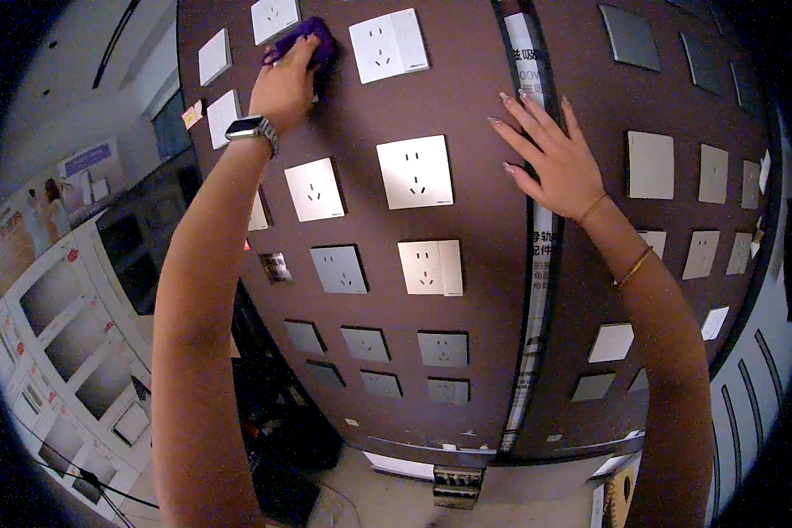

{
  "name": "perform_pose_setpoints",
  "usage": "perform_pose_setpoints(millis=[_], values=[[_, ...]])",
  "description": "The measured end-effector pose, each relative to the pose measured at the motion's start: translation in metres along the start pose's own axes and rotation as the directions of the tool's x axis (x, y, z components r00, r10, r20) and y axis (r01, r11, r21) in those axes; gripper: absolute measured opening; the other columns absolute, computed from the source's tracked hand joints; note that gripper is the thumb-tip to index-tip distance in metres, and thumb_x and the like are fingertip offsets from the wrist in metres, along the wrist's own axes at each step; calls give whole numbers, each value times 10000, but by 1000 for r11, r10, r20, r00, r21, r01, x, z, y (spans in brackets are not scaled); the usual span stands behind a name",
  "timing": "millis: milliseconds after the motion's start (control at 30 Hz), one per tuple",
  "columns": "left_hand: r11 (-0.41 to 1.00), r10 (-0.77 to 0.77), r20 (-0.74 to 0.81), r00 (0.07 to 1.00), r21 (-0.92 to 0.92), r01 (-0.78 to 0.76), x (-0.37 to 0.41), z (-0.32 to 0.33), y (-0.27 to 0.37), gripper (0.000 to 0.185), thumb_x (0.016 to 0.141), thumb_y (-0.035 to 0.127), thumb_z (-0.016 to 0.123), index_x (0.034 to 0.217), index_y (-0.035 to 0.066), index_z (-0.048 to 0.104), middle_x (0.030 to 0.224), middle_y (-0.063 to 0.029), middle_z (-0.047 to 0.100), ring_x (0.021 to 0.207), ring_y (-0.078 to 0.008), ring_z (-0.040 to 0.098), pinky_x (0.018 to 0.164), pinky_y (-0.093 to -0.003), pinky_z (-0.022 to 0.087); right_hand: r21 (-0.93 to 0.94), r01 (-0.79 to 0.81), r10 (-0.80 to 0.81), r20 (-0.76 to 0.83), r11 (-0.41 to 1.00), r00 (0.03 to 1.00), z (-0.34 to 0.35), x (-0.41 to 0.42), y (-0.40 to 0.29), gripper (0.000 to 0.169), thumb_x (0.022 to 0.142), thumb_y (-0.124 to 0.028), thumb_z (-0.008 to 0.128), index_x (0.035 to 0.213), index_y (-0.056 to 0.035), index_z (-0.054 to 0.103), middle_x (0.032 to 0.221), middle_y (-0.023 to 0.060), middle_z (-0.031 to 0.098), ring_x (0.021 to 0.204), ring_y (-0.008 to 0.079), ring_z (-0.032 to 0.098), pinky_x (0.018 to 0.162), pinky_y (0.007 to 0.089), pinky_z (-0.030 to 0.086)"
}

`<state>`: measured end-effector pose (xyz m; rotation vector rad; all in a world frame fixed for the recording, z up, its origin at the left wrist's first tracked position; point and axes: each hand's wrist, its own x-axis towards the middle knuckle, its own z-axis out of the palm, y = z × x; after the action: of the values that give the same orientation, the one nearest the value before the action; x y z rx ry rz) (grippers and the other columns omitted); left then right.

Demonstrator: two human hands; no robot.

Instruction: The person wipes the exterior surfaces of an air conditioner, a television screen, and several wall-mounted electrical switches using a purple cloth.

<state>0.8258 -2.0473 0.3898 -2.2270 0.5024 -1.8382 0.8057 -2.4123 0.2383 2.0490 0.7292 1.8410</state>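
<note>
A brown display board [488, 244] carries rows of wall sockets and switch plates. At its upper left my left hand [284, 89], with a watch on the wrist, presses a purple cloth [320, 43] to the board. The cloth lies between a white socket [275, 18] and a wider white socket with a switch [389, 45]. My right hand [554, 148] rests with spread fingers by the black-edged vertical strip [542, 237] that bears writing; nothing is in it. Left of it is a large white socket [414, 171]. What lies under the cloth is hidden.
More plates, such as a grey socket [339, 269], fill the lower board and its right part. White shelving [66, 330] stands at the left. Dark objects [284, 422] are low beside the board. A box-like item [457, 485] sits on the floor below.
</note>
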Motion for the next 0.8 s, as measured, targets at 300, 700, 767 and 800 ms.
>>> perform_pose_setpoints(millis=[300, 700, 767, 800], values=[[979, -200, -40, 979, -36, 198, 0, 11, -51, 405, 896, 110, 457, 1300, 97, 443, 1166, -213, 592, 1031, -422, 571, 891, -490, 450, -25, -14, 14, 6, 1000, 1000, -1, 2, -5, 605, 813, -280, 600, 1384, -212, 412, 1502, 38, 296, 1395, 230, 251, 1107, 543, 191], [827, -28, 190, 981, 555, -84, 27, 8, -168, 656, 825, 9, 365, 1461, 130, 255, 1509, -71, 279, 1366, -223, 317, 1109, -425, 290, -110, -9, 16, 57, 994, 998, 1, 1, -4, 612, 842, -260, 573, 1417, -210, 369, 1521, 41, 259, 1398, 252, 249, 1135, 526, 121], [857, -44, 221, 974, 509, -77, 38, 0, -174, 614, 838, 61, 361, 1446, 110, 290, 1515, -91, 256, 1372, -226, 303, 1109, -380, 298, -106, 5, 0, 45, 994, 999, 3, 2, -4, 610, 844, -259, 569, 1418, -206, 369, 1523, 46, 256, 1400, 258, 243, 1135, 528, 114], [869, -66, 226, 972, 492, -56, 43, -4, -177, 621, 835, 54, 404, 1442, 106, 286, 1483, -132, 298, 1343, -266, 338, 1095, -390, 319, -103, 12, -8, 38, 995, 999, 4, 2, -4, 609, 845, -258, 567, 1418, -204, 369, 1524, 48, 255, 1401, 261, 240, 1135, 529, 111]])
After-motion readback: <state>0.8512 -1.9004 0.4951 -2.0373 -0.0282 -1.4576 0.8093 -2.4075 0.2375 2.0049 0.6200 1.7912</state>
